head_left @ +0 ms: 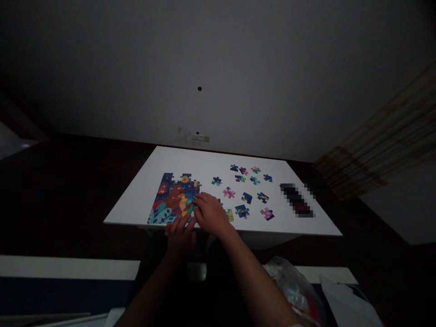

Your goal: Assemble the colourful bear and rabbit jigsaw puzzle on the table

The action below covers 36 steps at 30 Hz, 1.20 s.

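A partly assembled jigsaw puzzle (173, 197) with a dark blue, brown and teal picture lies at the left of the white table (136, 200). My left hand (182, 234) rests at the puzzle's near edge, its fingers stretched out flat over the lower border. My right hand (211, 212) is at the puzzle's right side, with thumb and forefinger closed around a small teal puzzle piece (192, 206), mostly hidden by the fingers. Just right of that hand, a yellowish-green puzzle piece (230, 215) lies partly covered.
Several loose pieces are spread over the table's middle and right, among them a pink one (229, 192) and a dark blue one (242, 211). A pixelated dark object (297, 200) lies at the right. A clear plastic bag (294, 284) sits beside my right forearm.
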Motion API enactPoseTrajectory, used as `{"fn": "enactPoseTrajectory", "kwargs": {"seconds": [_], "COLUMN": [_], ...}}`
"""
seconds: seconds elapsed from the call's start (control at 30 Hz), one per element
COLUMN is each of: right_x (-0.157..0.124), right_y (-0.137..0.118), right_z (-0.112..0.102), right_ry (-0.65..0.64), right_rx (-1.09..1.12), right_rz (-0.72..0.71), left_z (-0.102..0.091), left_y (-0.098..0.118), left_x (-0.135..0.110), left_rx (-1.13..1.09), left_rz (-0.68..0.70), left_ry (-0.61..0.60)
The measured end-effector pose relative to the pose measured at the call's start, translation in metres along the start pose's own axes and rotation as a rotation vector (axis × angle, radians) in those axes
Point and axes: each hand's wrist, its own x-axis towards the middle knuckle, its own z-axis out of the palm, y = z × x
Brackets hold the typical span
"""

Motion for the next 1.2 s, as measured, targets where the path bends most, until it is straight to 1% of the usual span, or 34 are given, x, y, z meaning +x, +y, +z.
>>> {"fn": "enactPoseTrajectory", "kwargs": {"seconds": [0.2,0.33,0.43,0.53,0.6,0.63,0.7,0.73,0.8,0.87,0.9,0.97,1.07,1.13,1.2], "right_x": [0.001,0.001,0.001,0.001,-0.001,-0.002,-0.007,-0.01,-0.02,-0.032,-0.038,-0.051,-0.066,-0.072,-0.074], "right_y": [0.0,0.0,-0.002,-0.001,0.003,0.007,0.021,0.03,0.053,0.077,0.088,0.108,0.129,0.136,0.14], "right_z": [0.0,-0.002,0.0,0.003,0.001,-0.003,-0.019,-0.029,-0.054,-0.078,-0.088,-0.102,-0.108,-0.105,-0.101], "right_ry": [0.0,-0.013,-0.018,0.003,0.038,0.071,0.158,0.213,0.263,0.268,0.249,0.199,0.119,0.079,0.068], "right_rx": [0.001,-0.002,-0.015,-0.01,0.004,0.002,-0.035,-0.068,-0.131,-0.202,-0.238,-0.299,-0.381,-0.412,-0.419], "right_rz": [-0.001,0.002,0.0,-0.013,-0.014,0.006,0.099,0.176,0.298,0.379,0.412,0.471,0.528,0.538,0.528], "left_z": [0.005,0.002,0.0,0.0,0.0,-0.001,-0.002,-0.002,-0.003,-0.002,-0.001,0.0,0.002,0.001,0.0], "left_y": [-0.002,0.0,0.002,0.002,0.002,0.002,0.003,0.003,0.004,0.005,0.006,0.006,0.007,0.008,0.008], "left_x": [-0.006,-0.003,-0.001,0.0,0.0,0.0,0.0,0.0,-0.001,-0.002,-0.003,-0.004,-0.004,-0.003,0.0], "left_rx": [0.022,-0.041,-0.024,0.009,0.003,0.002,-0.002,-0.009,-0.025,-0.019,-0.008,0.004,-0.02,-0.014,0.006], "left_rz": [-0.013,-0.029,-0.021,-0.007,-0.013,-0.014,-0.019,-0.023,-0.031,-0.032,-0.032,-0.037,-0.051,-0.043,-0.027], "left_ry": [-0.004,-0.004,-0.003,-0.002,-0.002,-0.008,-0.022,-0.029,-0.034,-0.031,-0.032,-0.037,-0.03,-0.021,-0.012]}}
